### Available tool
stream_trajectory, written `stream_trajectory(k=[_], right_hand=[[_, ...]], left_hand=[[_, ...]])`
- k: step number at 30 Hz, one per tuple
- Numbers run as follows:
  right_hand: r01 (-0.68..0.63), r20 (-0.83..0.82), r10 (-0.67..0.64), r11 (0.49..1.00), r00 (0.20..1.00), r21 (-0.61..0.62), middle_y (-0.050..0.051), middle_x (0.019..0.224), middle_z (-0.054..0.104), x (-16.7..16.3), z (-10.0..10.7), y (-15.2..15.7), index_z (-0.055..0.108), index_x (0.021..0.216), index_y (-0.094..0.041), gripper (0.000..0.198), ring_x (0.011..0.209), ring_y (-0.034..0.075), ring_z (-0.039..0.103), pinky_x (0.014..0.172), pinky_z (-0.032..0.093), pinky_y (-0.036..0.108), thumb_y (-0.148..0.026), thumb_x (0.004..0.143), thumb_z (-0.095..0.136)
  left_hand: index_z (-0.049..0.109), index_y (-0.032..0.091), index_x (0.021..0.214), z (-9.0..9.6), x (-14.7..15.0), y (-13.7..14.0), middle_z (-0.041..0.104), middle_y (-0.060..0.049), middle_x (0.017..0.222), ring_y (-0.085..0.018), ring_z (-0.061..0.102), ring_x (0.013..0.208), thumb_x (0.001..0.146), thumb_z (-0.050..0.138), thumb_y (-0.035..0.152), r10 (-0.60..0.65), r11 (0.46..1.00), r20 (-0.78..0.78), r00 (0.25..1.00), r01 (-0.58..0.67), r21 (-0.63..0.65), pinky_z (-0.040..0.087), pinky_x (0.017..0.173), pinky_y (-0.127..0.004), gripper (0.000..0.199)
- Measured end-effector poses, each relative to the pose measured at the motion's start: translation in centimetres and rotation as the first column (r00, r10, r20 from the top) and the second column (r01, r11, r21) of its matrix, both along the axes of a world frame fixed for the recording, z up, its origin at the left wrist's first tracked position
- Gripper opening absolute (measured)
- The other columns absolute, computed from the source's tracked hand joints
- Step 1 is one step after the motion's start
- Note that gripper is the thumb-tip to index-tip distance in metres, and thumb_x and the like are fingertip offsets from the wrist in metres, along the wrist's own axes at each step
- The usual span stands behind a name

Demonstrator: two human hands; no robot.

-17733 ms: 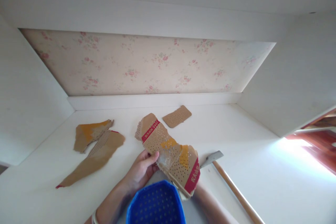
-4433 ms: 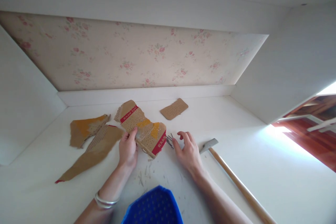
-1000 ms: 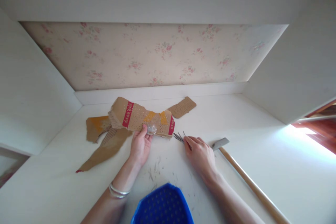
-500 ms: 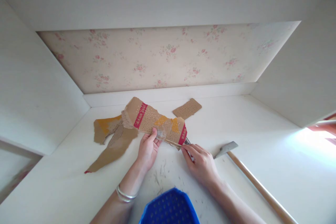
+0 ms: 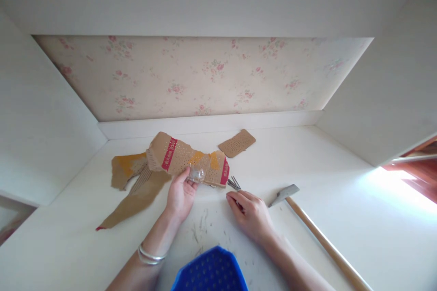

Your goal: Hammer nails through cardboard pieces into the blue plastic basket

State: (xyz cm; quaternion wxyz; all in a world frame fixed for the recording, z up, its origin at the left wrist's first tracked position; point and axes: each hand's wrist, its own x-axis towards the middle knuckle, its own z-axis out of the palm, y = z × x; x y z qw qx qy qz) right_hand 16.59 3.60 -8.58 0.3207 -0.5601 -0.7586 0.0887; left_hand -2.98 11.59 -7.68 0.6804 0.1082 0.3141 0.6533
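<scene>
My left hand (image 5: 181,195) grips the lower edge of a torn piece of brown cardboard (image 5: 186,157), thumb on top and fingers beneath. Red printed bands, yellow-orange patches and many small holes mark this cardboard. A small clear plastic piece (image 5: 197,173) shows beside my left thumb. Just right of the cardboard, my right hand (image 5: 251,211) is closed with its fingertips pressed together. Whatever those fingers hold, if anything, is hidden. Several thin grey metal pieces, like nails (image 5: 234,183), lie right above its knuckles, beside the cardboard's red right end.
Another torn cardboard piece (image 5: 136,202) lies to the left, and a small holed one (image 5: 237,143) at the back. On the right rests a wooden-handled tool (image 5: 321,236) with a flat metal head. A blue perforated basket (image 5: 235,261) stands in front, near dark scraps on the white surface.
My right hand has come off the cardboard's right end and sits slightly apart from it. More of the thin metal pieces shows now. The view has shifted slightly to the right.
</scene>
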Motion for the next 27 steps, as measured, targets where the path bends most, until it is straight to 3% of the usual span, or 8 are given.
stream_trajectory(k=[3, 9, 15, 22, 27], right_hand=[[-0.005, -0.008, 0.005, 1.000, 1.000, -0.015, 0.001, 0.076, 0.071, -0.05, 0.19, -0.06, 0.072, 0.092, -0.025, 0.026, 0.066, 0.015, 0.066, 0.063, 0.047, 0.024, -0.025, 0.098, 0.046], [-0.002, -0.034, 0.001, 0.999, 0.999, -0.036, 0.002, 0.076, 0.071, -0.07, 0.47, -0.12, 0.073, 0.092, -0.025, 0.028, 0.066, 0.014, 0.066, 0.061, 0.046, 0.022, -0.026, 0.098, 0.046], [-0.016, -0.092, 0.009, 0.997, 0.996, -0.075, 0.001, 0.079, 0.073, 0.01, 0.31, -0.22, 0.072, 0.090, -0.026, 0.026, 0.068, 0.016, 0.067, 0.063, 0.046, 0.023, -0.026, 0.097, 0.048], [0.119, -0.254, -0.157, 0.980, 0.954, -0.160, 0.001, 0.070, 0.072, 0.26, 0.18, 0.07, 0.071, 0.091, -0.024, 0.029, 0.058, 0.017, 0.064, 0.055, 0.043, 0.025, -0.036, 0.098, 0.046], [0.105, -0.367, -0.191, 0.964, 0.910, -0.244, 0.000, 0.070, 0.071, 0.54, 0.66, 0.38, 0.071, 0.097, -0.024, 0.031, 0.059, 0.017, 0.063, 0.057, 0.044, 0.025, -0.043, 0.097, 0.046]], left_hand=[[0.068, 0.015, 0.103, 0.25, -0.15, 0.02, 0.074, -0.008, 0.101, -0.019, 0.071, 0.091, 0.087, 0.058, 0.008, -0.022, 0.999, 0.036, 0.999, 0.024, -0.044, 0.059, 0.083, -0.033, 0.021], [0.066, 0.019, 0.117, 0.81, 0.04, -0.22, 0.071, -0.008, 0.116, -0.021, 0.069, 0.104, 0.091, 0.056, 0.013, -0.023, 1.000, 0.044, 0.999, 0.023, 0.001, 0.058, 0.090, -0.037, 0.029], [0.066, 0.018, 0.119, 0.69, -0.02, -0.27, 0.072, -0.009, 0.116, -0.023, 0.069, 0.105, 0.093, 0.054, 0.016, 0.000, 1.000, 0.047, 0.999, 0.000, -0.003, 0.058, 0.092, -0.039, 0.028], [0.065, 0.016, 0.118, 0.35, -0.12, -0.34, 0.072, -0.011, 0.115, -0.023, 0.071, 0.101, 0.096, 0.054, 0.019, -0.091, 0.995, 0.036, 0.995, 0.089, 0.035, 0.057, 0.093, -0.041, 0.025], [0.063, 0.015, 0.121, 0.40, 0.01, -0.51, 0.073, -0.012, 0.111, -0.023, 0.071, 0.100, 0.097, 0.052, 0.021, -0.134, 0.991, 0.046, 0.990, 0.133, 0.032, 0.057, 0.094, -0.040, 0.027]])
